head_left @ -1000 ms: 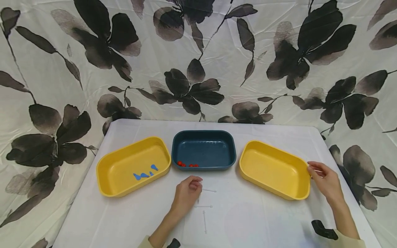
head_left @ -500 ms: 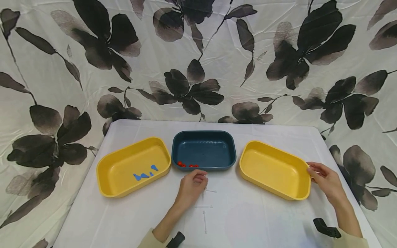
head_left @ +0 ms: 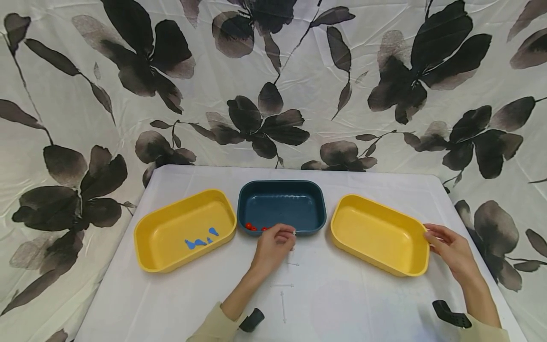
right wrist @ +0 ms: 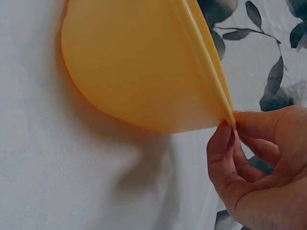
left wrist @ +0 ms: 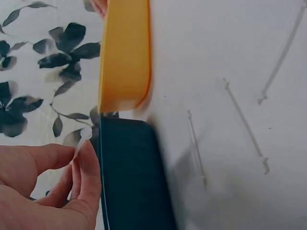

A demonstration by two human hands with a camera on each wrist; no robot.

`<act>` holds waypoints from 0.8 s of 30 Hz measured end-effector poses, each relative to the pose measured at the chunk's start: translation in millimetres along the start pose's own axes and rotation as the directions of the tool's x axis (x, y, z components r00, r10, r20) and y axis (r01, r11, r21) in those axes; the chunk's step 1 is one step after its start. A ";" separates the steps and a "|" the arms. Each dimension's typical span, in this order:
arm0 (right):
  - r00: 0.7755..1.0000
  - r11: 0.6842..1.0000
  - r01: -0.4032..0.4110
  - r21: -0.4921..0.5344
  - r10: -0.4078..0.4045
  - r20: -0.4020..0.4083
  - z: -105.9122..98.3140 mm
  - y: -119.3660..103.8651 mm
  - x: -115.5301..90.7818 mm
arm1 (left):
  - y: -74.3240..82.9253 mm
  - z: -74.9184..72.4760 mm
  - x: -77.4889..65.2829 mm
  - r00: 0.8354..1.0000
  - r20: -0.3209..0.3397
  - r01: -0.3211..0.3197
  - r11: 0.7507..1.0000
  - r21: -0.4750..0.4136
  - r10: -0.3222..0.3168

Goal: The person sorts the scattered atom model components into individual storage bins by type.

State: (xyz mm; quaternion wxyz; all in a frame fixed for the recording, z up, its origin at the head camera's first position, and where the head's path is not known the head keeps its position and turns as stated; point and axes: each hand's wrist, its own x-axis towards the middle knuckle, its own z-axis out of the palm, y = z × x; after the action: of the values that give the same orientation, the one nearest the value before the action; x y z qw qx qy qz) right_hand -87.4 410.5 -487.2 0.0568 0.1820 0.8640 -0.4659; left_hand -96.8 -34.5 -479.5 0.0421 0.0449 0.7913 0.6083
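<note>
My left hand (head_left: 273, 248) is at the near rim of the dark blue tray (head_left: 282, 184), pinching a thin translucent stick (left wrist: 85, 133) between thumb and fingers. The stick's round, pale tip pokes up past the fingertips in the left wrist view; the fingers hide most of the rest. My right hand (head_left: 450, 249) pinches the outer rim of the right yellow tray (head_left: 380, 232), thumb on one side and fingers on the other. Below the blue tray, three similar sticks lie on the white cloth: one short stick (left wrist: 196, 148), another stick (left wrist: 244, 124) and a third stick (left wrist: 285, 52).
Small red pieces (head_left: 250, 227) lie in the blue tray's near left corner, partly behind my left hand. The left yellow tray (head_left: 171, 216) holds several flat blue pieces (head_left: 200, 242). A floral cloth (head_left: 333, 95) hangs behind the white-covered table (head_left: 363, 308).
My left hand has moved up and to the right, carrying the stick from over the cloth to the blue tray's near rim. My right hand stays at the yellow tray's rim.
</note>
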 end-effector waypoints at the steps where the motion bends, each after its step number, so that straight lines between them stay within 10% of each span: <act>1: 1.000 1.000 -0.005 0.000 0.005 0.000 -0.2 0.1 0.1 | 1.5 0.9 1.3 1.000 0.003 -0.002 1.000 0.000 0.002; 24: 0.997 0.996 -0.082 0.030 0.081 0.014 -1.4 3.9 6.2 | 28.1 38.4 37.5 1.000 0.020 0.000 1.000 -0.009 0.000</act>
State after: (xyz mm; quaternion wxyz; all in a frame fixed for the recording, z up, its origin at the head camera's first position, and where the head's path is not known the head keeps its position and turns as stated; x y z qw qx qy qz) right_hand -91.6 415.2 -491.1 0.0785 0.2149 0.8483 -0.4775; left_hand -128.7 14.1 -462.7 0.0503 0.0507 0.7880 0.6115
